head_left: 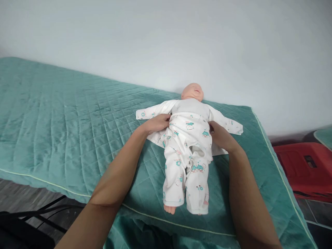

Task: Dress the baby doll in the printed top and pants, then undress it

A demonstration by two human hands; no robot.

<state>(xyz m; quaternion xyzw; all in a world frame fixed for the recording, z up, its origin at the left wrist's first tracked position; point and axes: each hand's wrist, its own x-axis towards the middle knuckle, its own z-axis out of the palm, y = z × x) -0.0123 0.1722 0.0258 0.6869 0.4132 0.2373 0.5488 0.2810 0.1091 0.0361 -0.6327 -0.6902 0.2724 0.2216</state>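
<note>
A baby doll (193, 92) lies on its back on the green quilted bed cover (64, 114), head toward the wall. It wears white printed trousers (186, 159) and lies on an unfastened white printed top (155, 111), whose sleeves are spread out to both sides. My left hand (158, 123) grips the trousers' waistband at the doll's left side as I see it, fingers curled. My right hand (218, 133) holds the waistband on the other side, fingers closed on the fabric. One bare doll foot (169, 209) sticks out of a trouser leg.
A plain white wall (166, 38) runs behind the bed. A red object (303, 166) sits on the floor to the right of the bed. Dark floor and a black frame (38, 214) show at lower left.
</note>
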